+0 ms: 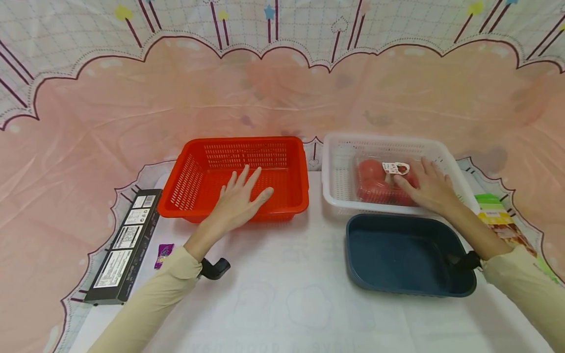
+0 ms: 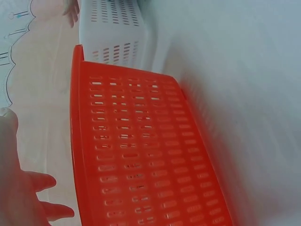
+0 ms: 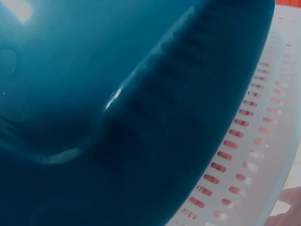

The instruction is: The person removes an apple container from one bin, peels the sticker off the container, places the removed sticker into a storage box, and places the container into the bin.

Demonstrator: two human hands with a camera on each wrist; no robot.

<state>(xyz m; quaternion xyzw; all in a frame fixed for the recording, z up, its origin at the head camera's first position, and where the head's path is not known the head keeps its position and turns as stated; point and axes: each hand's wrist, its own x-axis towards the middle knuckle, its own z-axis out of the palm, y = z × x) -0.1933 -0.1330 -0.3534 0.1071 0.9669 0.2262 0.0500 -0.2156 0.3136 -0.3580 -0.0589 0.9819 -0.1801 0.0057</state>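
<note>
My left hand [image 1: 238, 201] hovers over the front of a red plastic basket [image 1: 240, 143], its fingers spread and nothing held. In the left wrist view, the basket's slotted side [image 2: 141, 150] stands beside those fingers [image 2: 42, 181]. At the right, a white basket [image 1: 337, 189] holds a clear plastic pack of tomatoes [image 1: 372, 184] with a white label. Over the pack's right part is my right hand [image 1: 430, 189], fingers extended and thumb near the label; whether it touches the pack I cannot tell. Only part of that hand [image 3: 287, 207] shows in the right wrist view.
In front of the white basket, below my right wrist, sits a dark blue tray [image 1: 403, 255]. A long black box [image 1: 125, 245] lies at the left, with a small purple packet [image 1: 164, 255] near it. A green and brown package [image 1: 503, 220] lies partly behind my right forearm.
</note>
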